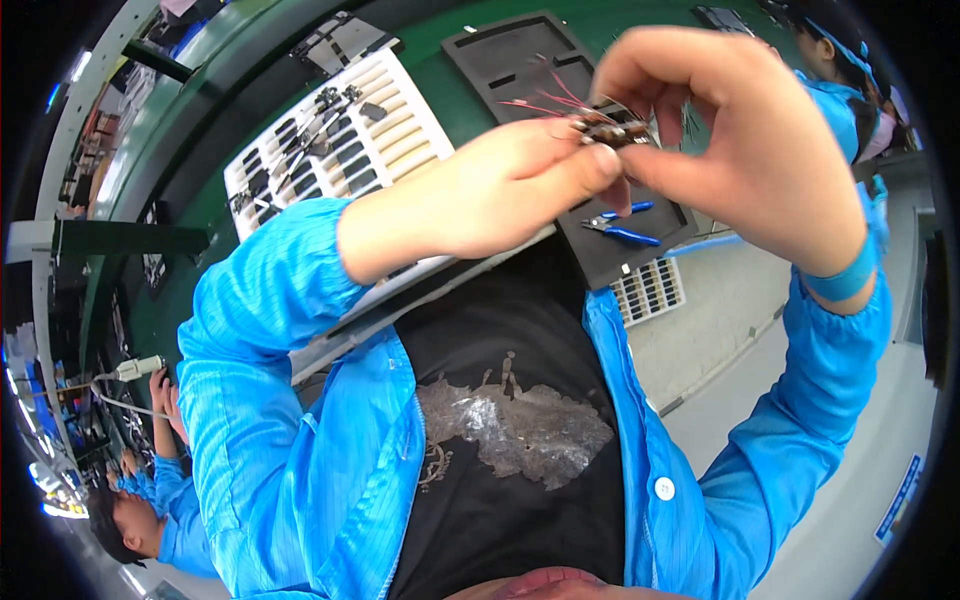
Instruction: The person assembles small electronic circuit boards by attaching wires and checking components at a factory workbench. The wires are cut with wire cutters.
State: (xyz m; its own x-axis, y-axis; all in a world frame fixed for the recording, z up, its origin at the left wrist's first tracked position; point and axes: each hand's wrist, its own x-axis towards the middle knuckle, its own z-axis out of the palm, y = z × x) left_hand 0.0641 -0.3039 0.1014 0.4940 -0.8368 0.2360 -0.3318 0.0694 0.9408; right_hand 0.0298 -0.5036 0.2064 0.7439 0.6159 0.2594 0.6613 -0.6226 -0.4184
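Observation:
My left hand (500,190) is closed on a small bundle of dark and brownish parts with thin red and pale wires (612,132), held up over a black foam tray (505,45). The wire ends fan out beyond the bundle. From the other side my right hand (745,150) meets it, thumb and fingers bent around and pressed to its right end. How the parts join is too small to make out. Blue-handled nippers (625,225) lie in the foam tray, just below my hands.
Left of the foam tray a white slotted tray (400,110) carries rows of black parts and loose pieces. Another slotted tray (650,290) sits lower, beyond the green bench (425,55) edge. Co-workers in blue are at the lower left (175,520) and upper right (830,100).

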